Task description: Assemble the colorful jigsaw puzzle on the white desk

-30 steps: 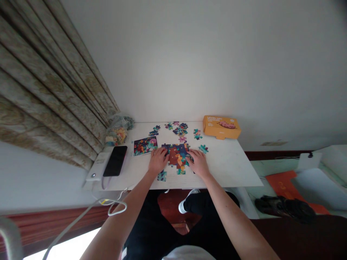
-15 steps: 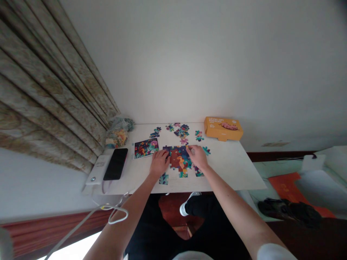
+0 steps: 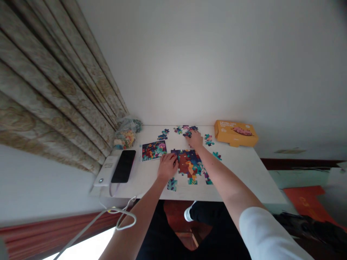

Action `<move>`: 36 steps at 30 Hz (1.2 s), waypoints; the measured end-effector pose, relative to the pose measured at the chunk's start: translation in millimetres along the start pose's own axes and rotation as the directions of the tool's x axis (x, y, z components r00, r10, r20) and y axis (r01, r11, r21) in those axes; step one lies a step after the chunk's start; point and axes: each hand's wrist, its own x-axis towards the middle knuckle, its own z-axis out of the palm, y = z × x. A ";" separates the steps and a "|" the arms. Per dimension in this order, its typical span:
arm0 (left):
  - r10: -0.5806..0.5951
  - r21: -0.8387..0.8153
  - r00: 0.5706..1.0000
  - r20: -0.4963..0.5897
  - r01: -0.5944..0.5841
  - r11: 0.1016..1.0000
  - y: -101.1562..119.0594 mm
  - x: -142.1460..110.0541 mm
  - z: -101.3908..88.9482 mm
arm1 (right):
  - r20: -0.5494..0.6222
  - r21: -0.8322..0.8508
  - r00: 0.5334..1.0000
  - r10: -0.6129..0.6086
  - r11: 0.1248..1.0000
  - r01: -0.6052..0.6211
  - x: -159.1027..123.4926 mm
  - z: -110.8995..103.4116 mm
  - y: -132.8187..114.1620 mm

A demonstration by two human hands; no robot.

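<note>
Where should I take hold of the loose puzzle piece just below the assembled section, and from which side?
Pinch the loose puzzle piece by two opposite edges, coming from the near side. It lies flat on the table close to the near edge, so fingertips probably reach it easily there, while the assembled puzzle sits just beyond it.

and there goes the right hand (image 3: pixel 195 139), off the assembled puzzle (image 3: pixel 188 162) and stretching up to the far pile of loose jigsaw pieces (image 3: pixel 187 129), right on top of them, with the white sleeve (image 3: pixel 267 234) now swinging well into view!
</note>
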 end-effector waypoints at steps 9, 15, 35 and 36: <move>-0.017 -0.023 1.000 0.011 0.017 1.000 0.3 0.0 -1.2 | 0.116 -0.058 0.990 -0.083 0.994 0.090 24.3 -12.4 10.8; -0.012 -0.011 1.000 0.014 0.012 1.000 0.8 -0.1 -1.5 | 0.166 -0.099 0.981 -0.101 0.988 0.118 27.8 -15.5 3.2; -0.068 -0.144 0.996 -0.064 0.058 0.988 -4.5 3.5 -1.6 | -0.237 0.268 0.930 -0.283 0.901 0.342 -139.9 -36.2 34.6; -0.064 -0.174 0.994 -0.086 0.048 0.984 -4.8 2.4 -2.7 | -0.255 0.280 0.926 -0.278 0.895 0.346 -154.4 -35.1 36.9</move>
